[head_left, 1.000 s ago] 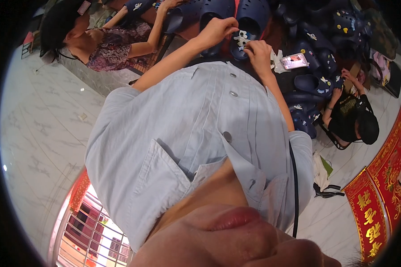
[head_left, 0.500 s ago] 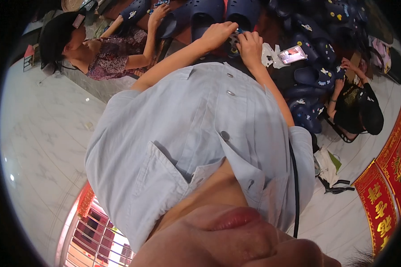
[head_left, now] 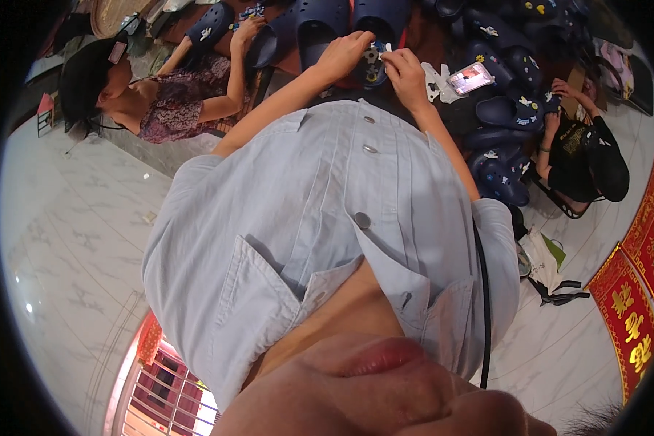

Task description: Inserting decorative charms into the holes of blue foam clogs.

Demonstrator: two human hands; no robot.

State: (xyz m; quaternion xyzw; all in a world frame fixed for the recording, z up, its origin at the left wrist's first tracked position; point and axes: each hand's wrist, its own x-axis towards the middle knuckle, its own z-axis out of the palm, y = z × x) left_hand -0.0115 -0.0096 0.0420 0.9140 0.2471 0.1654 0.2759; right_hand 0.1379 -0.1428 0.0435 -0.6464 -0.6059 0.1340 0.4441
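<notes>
Upper middle, a dark blue clog point(head_left: 373, 75) points its toe at me, with several small white and coloured charms on it. My left hand point(head_left: 346, 55) is bent over the clog's left side, its fingertips closed at the edge of the foot opening. What lies under those fingertips is hidden. On the other side, my right hand point(head_left: 405, 73) pinches a small white charm point(head_left: 386, 49) between thumb and finger, close above the clog's toe. Just left of this clog stands another dark blue clog point(head_left: 318, 35), its opening visible.
Right of my hand lie a white plastic bag point(head_left: 434, 81) and a lit phone point(head_left: 471, 78). Many charm-covered clogs point(head_left: 507, 110) pile up beyond. One person point(head_left: 174, 102) works at left with a clog over one hand; another person point(head_left: 585, 156) sits at right.
My hands, together before, have drawn slightly apart. The right hand has pulled back a little, and a white charm now shows in its fingers. The view has shifted slightly.
</notes>
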